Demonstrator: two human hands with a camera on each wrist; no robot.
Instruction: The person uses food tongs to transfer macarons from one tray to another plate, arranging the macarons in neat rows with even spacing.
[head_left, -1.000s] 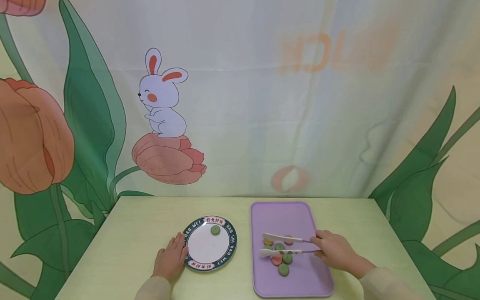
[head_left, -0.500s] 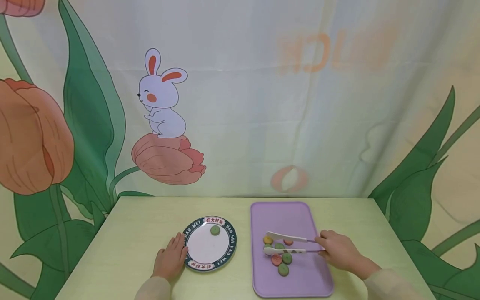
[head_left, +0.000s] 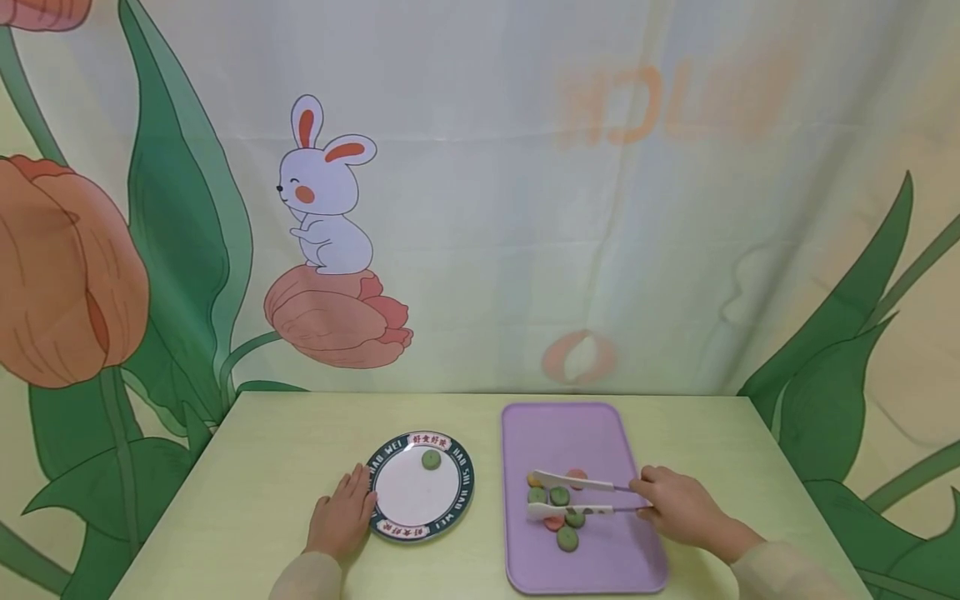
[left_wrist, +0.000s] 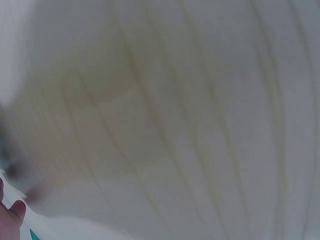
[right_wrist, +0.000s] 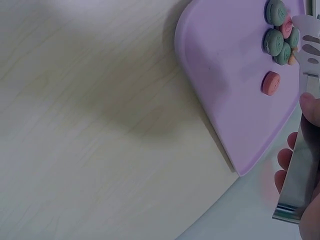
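My right hand (head_left: 678, 507) grips metal-handled tongs (head_left: 588, 484) with white heads. The two tong arms are spread apart over several small macarons on a purple tray (head_left: 607, 562). A green macaron (head_left: 558, 496) shows between the arms; a pink one is partly covered by the lower arm. The right wrist view shows the slotted tong head (right_wrist: 306, 47) beside the macaron cluster, and a pink macaron (right_wrist: 271, 83) lying apart. My left hand (head_left: 339, 517) lies flat at the left rim of a round plate (head_left: 467, 477), which bears one green macaron (head_left: 431, 460).
The light wooden table (head_left: 247, 500) ends at a printed curtain (head_left: 480, 250) behind it. A strip of tabletop separates plate and tray. Mostly blurred tabletop (left_wrist: 150, 125) fills the left wrist view, with a fingertip (left_wrist: 17, 212) in its lower left corner.
The tongs have shifted slightly right and then nearer the person, their arms staying spread. My left hand, the plate and the tray have not moved.
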